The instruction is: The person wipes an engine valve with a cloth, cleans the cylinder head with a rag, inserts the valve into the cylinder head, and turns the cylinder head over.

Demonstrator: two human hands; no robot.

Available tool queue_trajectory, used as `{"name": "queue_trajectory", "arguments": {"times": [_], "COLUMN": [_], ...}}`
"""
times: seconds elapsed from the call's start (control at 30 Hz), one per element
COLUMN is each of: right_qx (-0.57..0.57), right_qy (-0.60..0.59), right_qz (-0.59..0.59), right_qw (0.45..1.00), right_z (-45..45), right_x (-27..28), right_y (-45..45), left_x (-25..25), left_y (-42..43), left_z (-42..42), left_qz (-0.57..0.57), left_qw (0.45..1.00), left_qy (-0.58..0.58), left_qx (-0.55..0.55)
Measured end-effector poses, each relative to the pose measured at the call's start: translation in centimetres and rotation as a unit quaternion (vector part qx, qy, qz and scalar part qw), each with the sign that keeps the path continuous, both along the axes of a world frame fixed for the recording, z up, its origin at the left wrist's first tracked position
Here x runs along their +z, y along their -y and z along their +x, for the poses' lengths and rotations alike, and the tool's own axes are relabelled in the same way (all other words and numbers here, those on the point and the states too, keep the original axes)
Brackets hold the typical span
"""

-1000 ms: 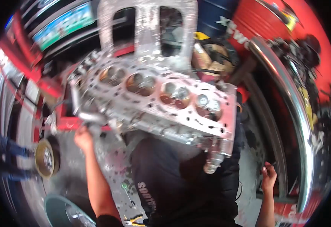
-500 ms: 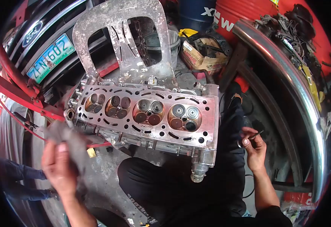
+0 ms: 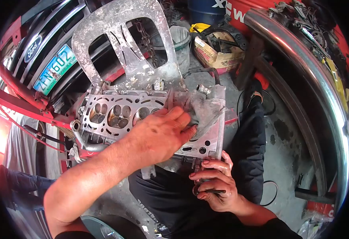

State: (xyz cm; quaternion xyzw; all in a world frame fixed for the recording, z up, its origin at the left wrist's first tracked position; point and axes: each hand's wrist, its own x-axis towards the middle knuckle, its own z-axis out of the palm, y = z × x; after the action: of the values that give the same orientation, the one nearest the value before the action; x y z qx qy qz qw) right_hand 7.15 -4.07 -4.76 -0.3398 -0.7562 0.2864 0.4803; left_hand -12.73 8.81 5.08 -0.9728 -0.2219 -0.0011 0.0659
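Chair (image 3: 136, 71): backrest seen just beyond cylinder head (image 3: 120, 115).
Left hand (image 3: 162, 135): grey cloth (image 3: 206, 113) held under bent fingers, on the cylinder head's right end.
Right hand (image 3: 218, 181): thin dark tool (image 3: 219, 191) gripped in curled fingers, at the cylinder head's near right corner.
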Motion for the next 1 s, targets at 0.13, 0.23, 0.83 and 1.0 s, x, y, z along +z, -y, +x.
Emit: {"name": "queue_trajectory", "arguments": {"times": [0.13, 0.23, 0.83, 1.0], "right_qx": [-0.023, -0.017, -0.647, -0.646], "right_qy": [-0.012, -0.026, 0.048, -0.017], "right_qz": [0.008, 0.000, 0.065, -0.067], "right_qw": [1.000, 1.000, 0.758, 0.760], "right_z": [-0.4, -0.2, 47.6, 52.9], "right_x": [-0.4, -0.2, 12.7, 13.0], "right_y": [-0.3, -0.5, -9.2, -10.1], "left_x": [1.7, 2.3, -6.0, -4.1], "left_y": [1.0, 1.3, 5.1, 4.8], "left_z": [1.4, 2.3, -11.9, -10.4], "left_qz": [0.089, 0.048, -0.408, -0.426], "left_qw": [0.990, 0.981, 0.263, 0.280], "left_qy": [-0.099, -0.184, 0.823, 0.822], "left_qx": [-0.040, -0.024, 0.294, 0.254]}}
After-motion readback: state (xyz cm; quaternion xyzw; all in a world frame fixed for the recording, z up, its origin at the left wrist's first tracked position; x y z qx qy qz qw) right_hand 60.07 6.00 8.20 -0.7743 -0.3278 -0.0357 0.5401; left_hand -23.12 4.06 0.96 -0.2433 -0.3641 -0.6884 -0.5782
